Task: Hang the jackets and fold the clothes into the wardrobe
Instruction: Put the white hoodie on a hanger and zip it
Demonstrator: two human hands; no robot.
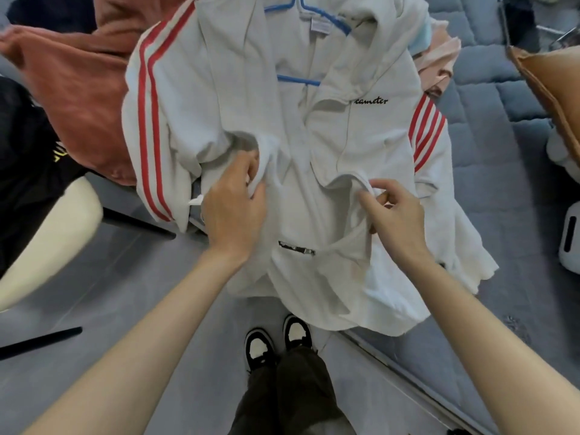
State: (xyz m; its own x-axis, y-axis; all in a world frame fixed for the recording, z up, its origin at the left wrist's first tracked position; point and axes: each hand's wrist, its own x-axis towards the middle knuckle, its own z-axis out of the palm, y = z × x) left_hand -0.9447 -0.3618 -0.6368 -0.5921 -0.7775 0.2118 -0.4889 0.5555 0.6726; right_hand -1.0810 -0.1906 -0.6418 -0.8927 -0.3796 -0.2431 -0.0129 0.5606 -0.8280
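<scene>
Fingers of the left hand are curled into a bunch of cloth at one front edge of the white jacket; those of the right hand pinch the facing edge between thumb and forefinger, so both hands grip the garment and neither is free. Cloth looks soft, light and limp; it should sag and fold wherever it is not held, and would likely slide off a loose pinch. Better holds, I judge, are the two front edges for closing it, then the blue hanger inside the shoulders for carrying, since that is the only stiff part. Jacket lies front-up and open on the quilted bed; its long axis runs away from the person, collar at the far end, hem nearest and spilling over the bed's edge; a rust-coloured garment lies just beside it on the left.
</scene>
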